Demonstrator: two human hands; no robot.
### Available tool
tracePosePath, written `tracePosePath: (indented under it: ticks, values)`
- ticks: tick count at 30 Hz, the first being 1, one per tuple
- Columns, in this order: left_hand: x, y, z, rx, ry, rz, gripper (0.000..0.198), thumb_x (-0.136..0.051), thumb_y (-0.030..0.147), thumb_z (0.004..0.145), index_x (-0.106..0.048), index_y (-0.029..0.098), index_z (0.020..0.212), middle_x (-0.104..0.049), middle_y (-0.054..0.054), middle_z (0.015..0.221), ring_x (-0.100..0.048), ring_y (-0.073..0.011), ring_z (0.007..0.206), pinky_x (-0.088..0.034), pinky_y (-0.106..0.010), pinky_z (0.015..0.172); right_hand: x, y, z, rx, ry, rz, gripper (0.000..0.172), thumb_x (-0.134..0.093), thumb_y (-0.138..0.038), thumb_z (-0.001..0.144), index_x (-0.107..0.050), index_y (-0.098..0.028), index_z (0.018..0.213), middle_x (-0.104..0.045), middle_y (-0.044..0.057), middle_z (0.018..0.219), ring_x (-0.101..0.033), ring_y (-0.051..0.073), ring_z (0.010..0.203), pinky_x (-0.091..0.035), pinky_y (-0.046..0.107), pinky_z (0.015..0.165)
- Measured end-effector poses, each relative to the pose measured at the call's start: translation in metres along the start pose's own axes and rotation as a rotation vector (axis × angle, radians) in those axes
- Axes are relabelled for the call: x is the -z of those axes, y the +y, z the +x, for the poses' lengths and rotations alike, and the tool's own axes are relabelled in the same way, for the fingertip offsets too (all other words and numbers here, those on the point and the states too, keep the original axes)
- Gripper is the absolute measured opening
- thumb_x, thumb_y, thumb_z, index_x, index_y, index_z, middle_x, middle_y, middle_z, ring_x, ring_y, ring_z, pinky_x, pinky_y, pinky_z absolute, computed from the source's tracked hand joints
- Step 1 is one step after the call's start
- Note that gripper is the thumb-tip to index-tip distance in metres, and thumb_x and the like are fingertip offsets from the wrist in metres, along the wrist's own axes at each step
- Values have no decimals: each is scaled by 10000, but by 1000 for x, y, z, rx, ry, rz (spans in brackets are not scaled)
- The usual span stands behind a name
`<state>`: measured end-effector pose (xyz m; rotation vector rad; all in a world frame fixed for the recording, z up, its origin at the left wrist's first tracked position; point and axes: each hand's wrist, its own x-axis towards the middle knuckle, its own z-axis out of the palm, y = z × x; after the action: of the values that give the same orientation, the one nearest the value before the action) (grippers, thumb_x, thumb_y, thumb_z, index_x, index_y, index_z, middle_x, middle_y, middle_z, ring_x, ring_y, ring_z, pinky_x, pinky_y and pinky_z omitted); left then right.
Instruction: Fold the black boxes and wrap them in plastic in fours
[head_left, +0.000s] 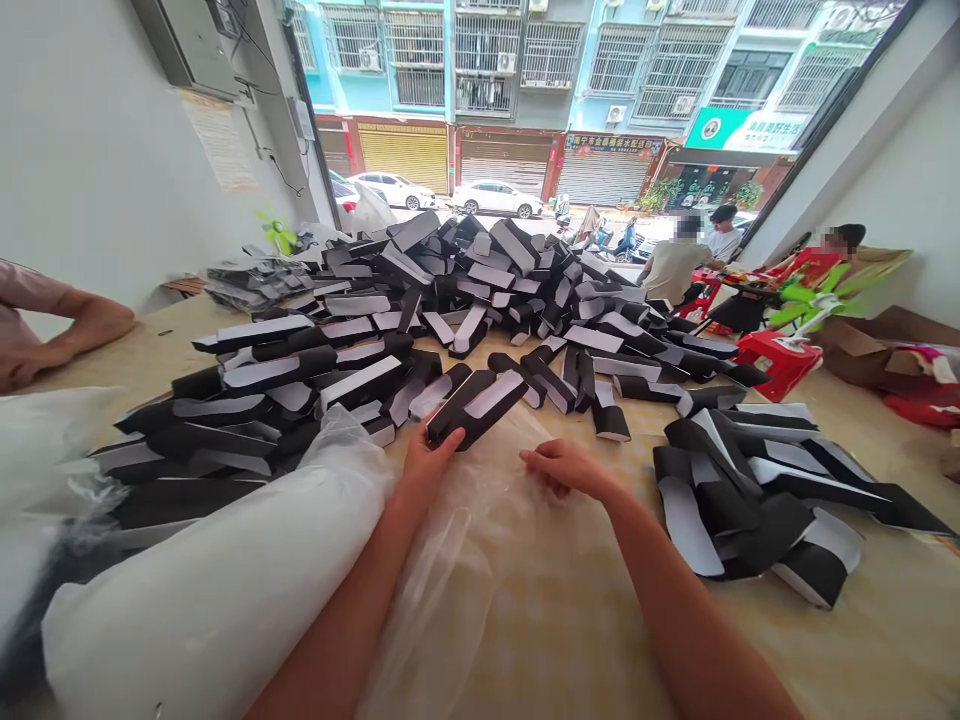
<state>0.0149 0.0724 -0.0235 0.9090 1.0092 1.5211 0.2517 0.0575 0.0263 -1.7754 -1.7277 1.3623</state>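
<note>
My left hand (426, 462) grips the near end of a long black box with a white window (480, 403), which lies angled on the table. My right hand (561, 467) rests beside it with fingers curled together, pinching at a clear plastic bag (480, 540) spread under both hands; what the fingers hold is too small to make out. A large heap of the same black and white boxes (420, 310) covers the table beyond my hands.
Flat unfolded black blanks (757, 490) lie at the right. White plastic bags (225, 590) bulge at the left. Another person's arm (67, 330) leans on the table's far left. People sit by red stools (776, 360) near the open shopfront.
</note>
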Motion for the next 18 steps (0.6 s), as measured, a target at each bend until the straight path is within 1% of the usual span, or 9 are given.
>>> tracePosePath:
  ticks: [2, 3, 4, 6, 8, 9, 11, 15, 18]
  values:
    - [0, 0, 0, -12, -22, -2, 699, -878, 437, 623, -631, 202, 1232, -713, -85, 1189, -637, -288, 1159, -474, -440, 1036, -2, -4, 2, 106, 351, 45, 407, -656, -597, 819, -628, -194, 772, -638, 7, 597, -588, 134, 487, -446, 255, 491]
    - [0, 0, 0, -24, -42, 5, 700, -877, 440, 625, -628, 202, 1234, -711, -85, 1193, -634, -292, 1164, -476, -436, 1031, -6, -7, 3, 190, 449, 117, 383, -682, -577, 801, -633, -199, 825, -662, 13, 651, -624, 150, 544, -468, 263, 521]
    - [0, 1, -1, -34, -70, 13, 698, -876, 439, 629, -624, 204, 1235, -709, -85, 1198, -632, -294, 1168, -478, -431, 1027, -12, -11, 4, 281, 467, 221, 384, -716, -561, 773, -638, -203, 891, -691, 24, 730, -658, 170, 621, -494, 276, 559]
    - [1, 3, -3, -48, -143, 36, 692, -877, 433, 634, -616, 210, 1235, -704, -82, 1198, -636, -294, 1158, -488, -418, 1008, -28, -18, 7, 427, 326, 465, 466, -795, -524, 699, -640, -210, 1007, -728, 53, 920, -690, 211, 798, -538, 313, 659]
    - [1, 5, -7, -43, -215, 58, 689, -880, 420, 635, -603, 217, 1233, -704, -76, 1176, -651, -286, 1119, -505, -406, 974, -46, -21, 10, 497, 153, 658, 538, -846, -479, 655, -645, -224, 1084, -726, 60, 1058, -676, 238, 943, -548, 350, 770]
    - [1, 6, -9, -30, -250, 71, 689, -881, 410, 638, -594, 220, 1236, -705, -73, 1159, -660, -279, 1093, -514, -399, 954, -54, -20, 12, 509, 106, 727, 560, -856, -462, 652, -646, -234, 1118, -723, 52, 1088, -665, 243, 987, -541, 362, 818]
    - [1, 9, -12, 8, -307, 96, 685, -882, 393, 646, -577, 228, 1237, -704, -62, 1128, -671, -263, 1047, -524, -386, 922, -66, -16, 15, 491, 87, 830, 594, -860, -450, 662, -640, -251, 1177, -723, 36, 1091, -653, 251, 1024, -530, 370, 853]
    - [-1, 10, -14, 28, -315, 97, 543, -822, 467, 717, -607, 221, 1151, -687, -50, 1111, -664, -231, 1002, -519, -357, 899, -73, -4, 20, 423, 118, 934, 638, -863, -462, 675, -620, -260, 1230, -720, 36, 1111, -656, 251, 979, -523, 343, 764]
    - [-2, 10, -11, 9, -281, 94, 474, -789, 506, 740, -641, 203, 1072, -688, -54, 1086, -647, -232, 1028, -498, -351, 922, -72, 2, 26, 385, 148, 968, 565, -857, -510, 668, -650, -244, 1121, -715, 23, 939, -616, 183, 709, -447, 291, 571]
